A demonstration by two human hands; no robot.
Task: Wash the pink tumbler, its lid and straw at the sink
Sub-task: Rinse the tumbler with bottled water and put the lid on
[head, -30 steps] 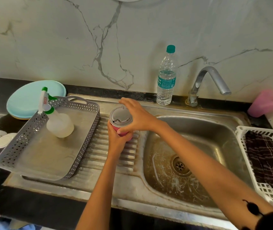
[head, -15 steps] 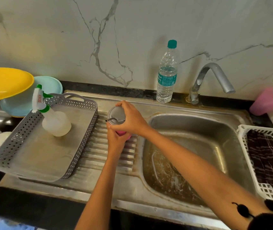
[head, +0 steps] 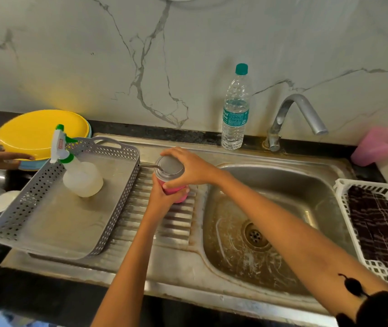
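Steel sink surface (head: 188,263), ribbed drainboard (head: 179,224) section: the pink tumbler (head: 176,194) sits upright over it, between the grey tray (head: 115,215) and the basin (head: 282,185); contact underneath cannot be confirmed. The left hand (head: 162,197) grips the tumbler body, fingers curled round it. The right hand (head: 188,167) covers the grey lid (head: 170,166) from above, fingers curled over its rim. The straw (head: 147,165) projects leftward from the lid.

Across the back ran a white wall slab with grey marble veins (head: 141,67) (a soft sheen on it, up top), and a black stone countertop (head: 155,131) sat below it.
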